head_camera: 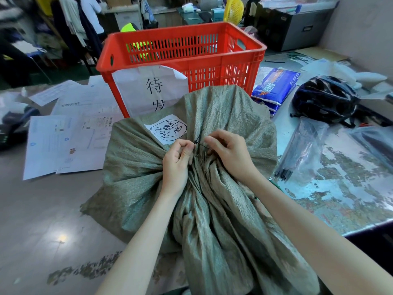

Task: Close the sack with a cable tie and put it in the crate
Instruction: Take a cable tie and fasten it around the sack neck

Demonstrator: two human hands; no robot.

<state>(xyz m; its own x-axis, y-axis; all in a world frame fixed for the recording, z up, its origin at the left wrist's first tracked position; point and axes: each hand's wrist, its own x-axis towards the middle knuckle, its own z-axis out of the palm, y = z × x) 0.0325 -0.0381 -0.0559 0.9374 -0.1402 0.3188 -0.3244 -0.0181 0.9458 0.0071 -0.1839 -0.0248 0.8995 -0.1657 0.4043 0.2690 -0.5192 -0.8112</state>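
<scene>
Sack (212, 188) on bench (42, 209) right before me, my left hand (177, 160) and right hand (229, 154) on its gathered neck at cable tie (202, 145). Crate (180, 58) behind sack. Papers (70, 141) left. Helmet (325, 99) right, bag of ties (302, 150) nearer.

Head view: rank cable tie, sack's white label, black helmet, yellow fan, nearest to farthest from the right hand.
From the right hand:
1. cable tie, at its fingertips on the gathered sack neck.
2. white label, on the sack, up-left.
3. black helmet, on the table to the right.
4. yellow fan, far back behind the crate.
</scene>
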